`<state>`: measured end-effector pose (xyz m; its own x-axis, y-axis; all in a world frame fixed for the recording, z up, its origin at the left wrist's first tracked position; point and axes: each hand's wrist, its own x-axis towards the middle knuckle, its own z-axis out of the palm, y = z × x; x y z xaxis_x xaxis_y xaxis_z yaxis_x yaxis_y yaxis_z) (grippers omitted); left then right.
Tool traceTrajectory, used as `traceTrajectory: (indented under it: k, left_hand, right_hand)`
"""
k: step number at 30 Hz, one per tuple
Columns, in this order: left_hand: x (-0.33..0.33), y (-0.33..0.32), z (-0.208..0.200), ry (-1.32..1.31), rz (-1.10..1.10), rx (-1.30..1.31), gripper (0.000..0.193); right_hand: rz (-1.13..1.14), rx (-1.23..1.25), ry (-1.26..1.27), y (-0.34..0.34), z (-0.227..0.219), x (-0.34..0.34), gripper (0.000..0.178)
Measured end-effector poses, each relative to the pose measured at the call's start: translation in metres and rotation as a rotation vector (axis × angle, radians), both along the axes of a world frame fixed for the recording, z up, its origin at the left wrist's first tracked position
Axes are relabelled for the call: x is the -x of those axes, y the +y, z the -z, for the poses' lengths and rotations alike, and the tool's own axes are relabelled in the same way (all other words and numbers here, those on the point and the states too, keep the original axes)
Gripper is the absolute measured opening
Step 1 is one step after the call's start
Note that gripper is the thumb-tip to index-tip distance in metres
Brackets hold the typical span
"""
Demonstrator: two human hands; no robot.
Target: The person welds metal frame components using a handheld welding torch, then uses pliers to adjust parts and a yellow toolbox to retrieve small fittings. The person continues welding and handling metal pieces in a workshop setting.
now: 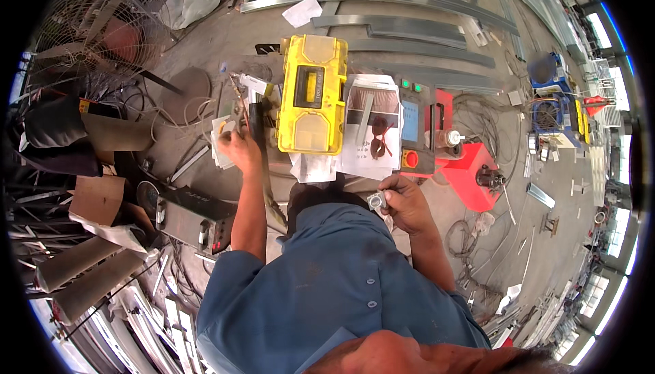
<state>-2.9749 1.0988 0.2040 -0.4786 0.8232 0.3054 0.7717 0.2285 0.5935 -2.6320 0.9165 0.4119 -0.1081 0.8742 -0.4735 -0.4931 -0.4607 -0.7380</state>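
Part of my head [389, 355] filled the lower edge, toward six o'clock from the middle of my view, and my blue shirt [307, 265] spread just above it. At four o'clock my right hand [407, 205] pinched a small grey fitting [376, 201] with a round ring on it, thumb and bent fingers gripping its right side. It looked like metal, so I judged it fairly light, stiff and hard to break, though a greasy face might slip; its outer edge seemed the place to hold, leaving the ring free. Toward nine o'clock my left hand [239, 150] was at some white papers [220, 157], fingers bent; whether they pinched anything I could not tell. The yellow toolbox [312, 94] stood at twelve, printed sheets [355, 152] with dark glasses [379, 143] on top lay between one and two, and just beside them, at two, sat a control panel [411, 125].
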Motion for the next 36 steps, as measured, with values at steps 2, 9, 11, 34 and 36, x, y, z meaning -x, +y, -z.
traceTrajectory:
  k: [2, 9, 11, 34, 36]
  left_hand:
    - [-0.012, -0.012, -0.022, 0.179, -0.093, -0.089, 0.025]
    - [-0.037, -0.102, -0.111, -1.110, 0.350, 0.140, 0.032]
    - [-0.061, -0.125, -0.120, -1.230, 0.508, 0.054, 0.026]
    - [-0.282, -0.025, -0.074, 0.259, 0.834, -0.064, 0.053]
    - [-0.265, -0.004, -0.109, 0.479, 0.659, 0.005, 0.045]
  right_hand:
    - [0.010, 0.001, -0.020, -0.002, 0.005, -0.017, 0.014]
    - [0.082, 0.029, 0.072, -0.003, 0.011, -0.061, 0.013]
    - [0.111, 0.030, 0.095, -0.003, 0.014, -0.072, 0.014]
    - [0.381, 0.029, 0.121, -0.051, 0.035, -0.130, 0.011]
    - [0.385, 0.057, 0.102, -0.052, 0.038, -0.130, 0.011]
